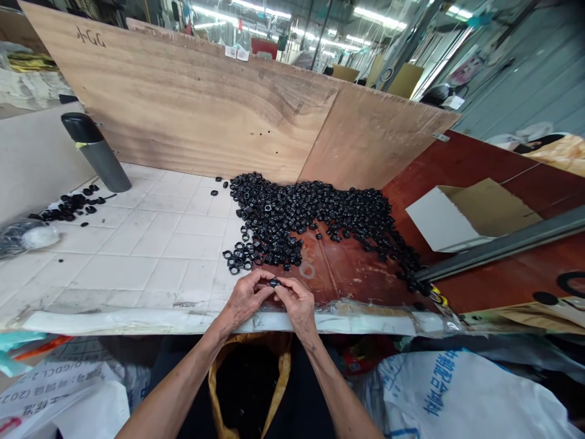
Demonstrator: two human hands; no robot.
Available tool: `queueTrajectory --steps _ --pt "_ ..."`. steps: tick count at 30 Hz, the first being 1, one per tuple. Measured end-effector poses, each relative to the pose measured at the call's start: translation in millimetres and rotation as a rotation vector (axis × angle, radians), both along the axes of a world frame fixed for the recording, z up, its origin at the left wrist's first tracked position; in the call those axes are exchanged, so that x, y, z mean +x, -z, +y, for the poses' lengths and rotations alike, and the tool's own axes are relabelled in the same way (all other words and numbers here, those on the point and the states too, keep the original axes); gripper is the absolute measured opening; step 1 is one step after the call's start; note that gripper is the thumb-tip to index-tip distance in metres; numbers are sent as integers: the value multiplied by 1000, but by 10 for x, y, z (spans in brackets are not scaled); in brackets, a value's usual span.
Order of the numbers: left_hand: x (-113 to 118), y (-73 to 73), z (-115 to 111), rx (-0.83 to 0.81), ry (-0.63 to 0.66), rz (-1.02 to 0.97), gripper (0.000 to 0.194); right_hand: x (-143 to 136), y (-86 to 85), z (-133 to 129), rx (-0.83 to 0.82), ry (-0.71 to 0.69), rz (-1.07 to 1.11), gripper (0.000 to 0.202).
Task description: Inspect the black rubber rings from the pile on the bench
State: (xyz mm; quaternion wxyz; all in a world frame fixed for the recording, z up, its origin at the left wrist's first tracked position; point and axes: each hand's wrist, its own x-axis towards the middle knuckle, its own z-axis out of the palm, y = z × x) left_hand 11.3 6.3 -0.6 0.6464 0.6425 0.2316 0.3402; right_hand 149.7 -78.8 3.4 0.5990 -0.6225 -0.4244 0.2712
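Observation:
A small black ring (275, 282) is pinched between the fingertips of both hands, just above the front edge of the table. My left hand (247, 297) grips it from the left with thumb and forefinger. From the other side my right hand (297, 301) closes its thumb and fingers on the same ring. Right beyond the hands lies a large heap of black rings (292, 207), spread along the wooden back board. Below the hands, between the legs, an orange-rimmed bag (284, 378) hangs open, its inside dark.
A grey bottle with black lid (103, 155) stands at the left, near loose black pieces (68, 206) and a plastic bag (27, 236). At the right are a white box (445, 216) and a metal bar (503, 245). Printed white sacks (466, 390) lie below the table's front edge.

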Motion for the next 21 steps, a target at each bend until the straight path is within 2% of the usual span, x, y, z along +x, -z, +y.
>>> queueTrajectory --steps 5,9,11,14,17,19,21 --pt "-7 -15 13 104 -30 41 20 -11 23 8 -53 35 -54 24" --pt "-10 -17 22 142 -62 64 21 -43 29 36 -66 109 -226 42" --pt "-6 -19 20 134 -52 63 20 -55 24 40 -52 127 -179 32" --pt "4 -23 11 110 -8 57 20 -54 20 18 -6 71 -51 26" --pt "4 -26 6 95 -8 49 20 -39 46 -4 38 -8 -66 27" --pt "-7 -34 7 141 -35 66 20 -32 82 2 30 29 -128 25" --pt "-21 -48 7 208 -30 86 19 -31 121 24 15 114 -241 37"
